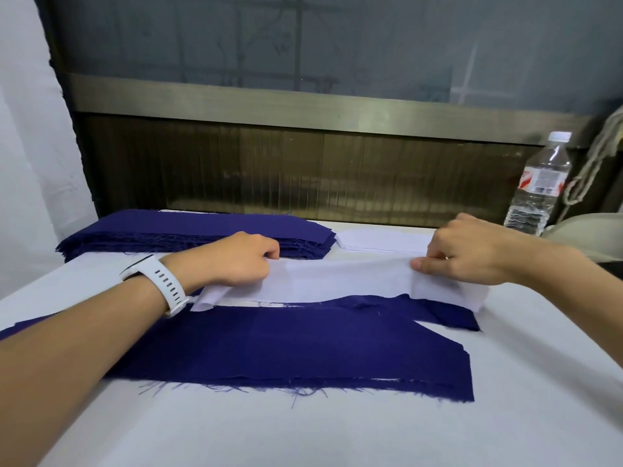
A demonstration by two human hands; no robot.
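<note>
Two hands work over one white strip (337, 278) of thin cloth, which stretches across the middle of the white worktop (303, 439) from 9 o'clock to 3 o'clock. The left hand (236, 261) has its fingers curled down onto the strip near its 9 o'clock end, the grip closed on the cloth, though the thumb is hidden. The right hand (472, 251) pinches the strip near its 3 o'clock end between thumb and curled fingers, a narrow grip with the cloth held in it. Both ends of the strip hang loose beyond the hands. The strip's near edge overlaps the far edge of one navy fabric piece (286, 345), which lies flat toward 6 o'clock with a frayed near edge and a stepped right side; whether it is a single layer or two overlapped cannot be told. At 11 o'clock sits one stack of navy pieces (202, 230), too many and too close to count. Just beside it, at 12 to 1 o'clock, lies one low stack of white pieces (381, 241). One clear plastic bottle (539, 183) with a white cap stands upright at 2 o'clock, well apart from the strip. One white watch (158, 281) circles the left wrist.
</note>
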